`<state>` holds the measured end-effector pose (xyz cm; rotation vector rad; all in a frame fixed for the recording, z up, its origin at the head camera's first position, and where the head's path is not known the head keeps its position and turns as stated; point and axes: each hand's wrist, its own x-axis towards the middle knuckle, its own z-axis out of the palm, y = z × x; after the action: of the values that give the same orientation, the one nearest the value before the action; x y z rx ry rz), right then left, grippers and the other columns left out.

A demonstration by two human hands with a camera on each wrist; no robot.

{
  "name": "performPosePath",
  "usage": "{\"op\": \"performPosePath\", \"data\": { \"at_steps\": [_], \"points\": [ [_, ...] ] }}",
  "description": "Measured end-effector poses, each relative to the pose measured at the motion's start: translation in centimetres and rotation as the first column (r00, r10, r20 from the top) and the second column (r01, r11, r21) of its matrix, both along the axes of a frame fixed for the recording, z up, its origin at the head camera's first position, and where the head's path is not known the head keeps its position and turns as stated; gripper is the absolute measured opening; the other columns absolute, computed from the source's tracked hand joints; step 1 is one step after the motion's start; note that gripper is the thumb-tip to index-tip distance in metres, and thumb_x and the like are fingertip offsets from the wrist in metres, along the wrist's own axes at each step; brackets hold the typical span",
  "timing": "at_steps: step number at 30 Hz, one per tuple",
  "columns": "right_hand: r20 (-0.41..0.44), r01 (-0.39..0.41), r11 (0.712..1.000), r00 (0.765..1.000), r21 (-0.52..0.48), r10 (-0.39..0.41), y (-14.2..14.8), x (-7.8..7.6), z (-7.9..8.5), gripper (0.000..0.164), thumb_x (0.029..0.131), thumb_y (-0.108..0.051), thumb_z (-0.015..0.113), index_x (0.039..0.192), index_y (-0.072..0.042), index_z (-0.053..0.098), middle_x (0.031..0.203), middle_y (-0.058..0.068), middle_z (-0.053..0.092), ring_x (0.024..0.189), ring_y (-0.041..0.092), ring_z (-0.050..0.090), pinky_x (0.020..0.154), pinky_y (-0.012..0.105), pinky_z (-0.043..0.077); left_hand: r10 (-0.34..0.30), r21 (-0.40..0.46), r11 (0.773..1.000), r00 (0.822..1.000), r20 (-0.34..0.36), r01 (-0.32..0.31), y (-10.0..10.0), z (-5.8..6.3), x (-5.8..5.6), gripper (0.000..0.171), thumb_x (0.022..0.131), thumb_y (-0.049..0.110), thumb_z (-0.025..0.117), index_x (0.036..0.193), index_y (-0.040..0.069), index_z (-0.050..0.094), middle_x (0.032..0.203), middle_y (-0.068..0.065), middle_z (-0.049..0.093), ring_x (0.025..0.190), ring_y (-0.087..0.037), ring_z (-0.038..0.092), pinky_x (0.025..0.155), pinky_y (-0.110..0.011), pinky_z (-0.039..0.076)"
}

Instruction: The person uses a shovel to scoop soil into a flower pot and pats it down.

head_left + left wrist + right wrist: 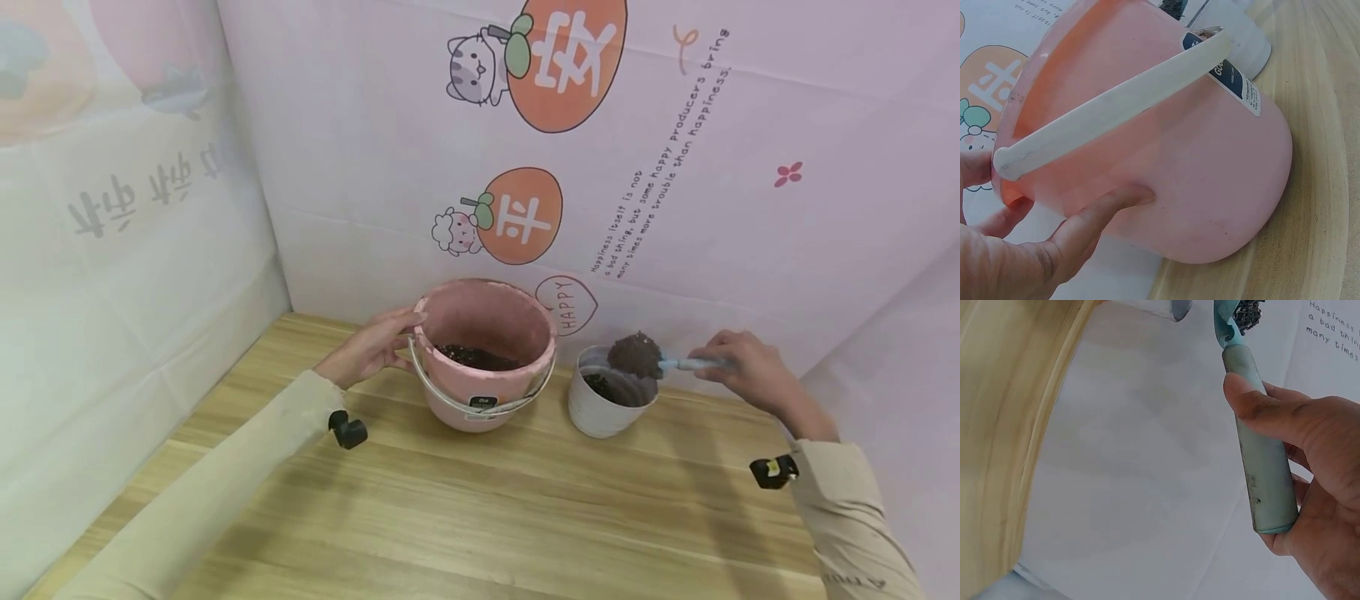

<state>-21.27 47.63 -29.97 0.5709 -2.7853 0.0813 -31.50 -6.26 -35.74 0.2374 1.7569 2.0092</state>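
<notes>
A pink bucket [480,400] with soil [480,358] inside stands on the table, its white handle [1116,103] hanging down in front. My left hand [375,343] holds its left side; in the left wrist view the thumb lies on the outer wall and other fingers are at the rim. With my right hand [742,367] I grip the pale blue-green handle of a garden trowel [1263,469]. Dark soil heaped on its blade [636,354] hides much of the blade, which is over a white pot [603,417]. Some soil [600,386] lies inside that pot.
The wooden table [480,508] meets a printed white cloth [375,167] behind the bucket and pot. More cloth hangs at the left and right sides. A black wrist camera [348,429] sits by the left cuff, another [772,472] by the right.
</notes>
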Motion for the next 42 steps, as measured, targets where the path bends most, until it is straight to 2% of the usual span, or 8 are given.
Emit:
{"op": "performPosePath", "data": {
  "at_steps": [5,9,16,19,23,28,34,42],
  "points": [
    [0.023,0.043,0.997,0.999,0.064,-0.044,-0.6,0.0,0.0,0.023,0.086,-0.008,0.083,0.109,-0.007,0.081,0.099,0.008,0.069,0.086,0.027,0.053,0.065,0.041,0.033,0.004,-0.001,1.000,1.000,0.005,-0.004,-0.1,-0.1,0.1,0.059,0.112,0.026,0.046,0.165,0.008,0.027,0.096,0.003,0.053,0.098,-0.015,0.061,0.083,-0.040,0.064],
    [-0.012,0.050,0.991,0.999,0.120,-0.049,-1.1,0.1,-0.3,0.023,0.084,-0.005,0.084,0.106,-0.006,0.081,0.096,0.008,0.067,0.084,0.027,0.051,0.065,0.043,0.030,0.009,0.002,1.000,1.000,0.009,-0.009,0.0,-0.3,0.3,0.058,0.112,0.026,0.046,0.164,0.007,0.028,0.107,-0.003,0.053,0.097,-0.015,0.062,0.083,-0.041,0.064],
    [-0.083,0.051,0.970,0.996,0.237,-0.032,-2.4,0.6,-0.7,0.022,0.080,-0.003,0.086,0.101,-0.010,0.082,0.094,0.008,0.063,0.083,0.028,0.050,0.065,0.049,0.036,0.009,-0.027,1.000,1.000,0.006,-0.009,-0.2,-0.6,0.5,0.059,0.112,0.026,0.046,0.164,0.005,0.028,0.108,-0.002,0.053,0.110,-0.021,0.059,0.091,-0.046,0.063],
    [-0.111,0.055,0.959,0.993,0.277,-0.025,-2.7,0.5,-0.5,0.022,0.080,-0.002,0.087,0.100,-0.009,0.082,0.095,0.010,0.062,0.081,0.029,0.048,0.068,0.055,0.039,0.007,-0.034,0.999,1.000,-0.001,-0.007,-0.3,-0.5,0.4,0.061,0.112,0.027,0.045,0.166,0.006,0.025,0.116,-0.005,0.053,0.118,-0.024,0.057,0.093,-0.047,0.062],
    [-0.159,0.078,0.945,0.987,0.317,-0.028,-2.8,0.4,0.1,0.023,0.078,0.000,0.087,0.099,-0.008,0.082,0.097,0.014,0.062,0.082,0.032,0.047,0.072,0.065,0.043,-0.006,-0.011,1.000,1.000,-0.009,0.005,-0.1,0.1,0.3,0.062,0.112,0.027,0.047,0.166,0.006,0.024,0.125,-0.010,0.051,0.109,-0.019,0.061,0.090,-0.045,0.063],
    [-0.199,0.096,0.932,0.980,0.350,-0.026,-2.7,0.5,0.5,0.024,0.079,-0.002,0.087,0.100,-0.009,0.081,0.101,0.015,0.063,0.086,0.036,0.050,0.073,0.068,0.046,-0.005,0.006,1.000,1.000,-0.009,0.005,0.2,0.5,0.2,0.061,0.112,0.025,0.048,0.165,0.005,0.026,0.114,-0.006,0.052,0.091,-0.012,0.064,0.083,-0.041,0.064],
    [-0.278,0.084,0.931,0.960,0.354,0.019,-2.5,0.7,0.4,0.025,0.075,0.000,0.088,0.097,-0.008,0.080,0.097,0.014,0.060,0.083,0.036,0.050,0.069,0.066,0.045,-0.001,-0.010,1.000,1.000,0.001,0.001,-0.1,0.2,0.3,0.058,0.112,0.025,0.046,0.163,0.004,0.029,0.114,-0.006,0.052,0.098,-0.016,0.063,0.086,-0.043,0.064],
    [-0.382,0.093,0.944,0.923,0.317,0.037,-2.5,0.4,0.9,0.030,0.072,0.004,0.088,0.098,-0.006,0.077,0.091,0.015,0.057,0.081,0.038,0.048,0.066,0.065,0.042,0.002,-0.019,1.000,1.000,-0.025,-0.002,-0.2,-0.2,0.2,0.061,0.112,0.027,0.047,0.165,0.005,0.027,0.103,0.001,0.054,0.101,-0.016,0.061,0.094,-0.047,0.062]
  ]
}}
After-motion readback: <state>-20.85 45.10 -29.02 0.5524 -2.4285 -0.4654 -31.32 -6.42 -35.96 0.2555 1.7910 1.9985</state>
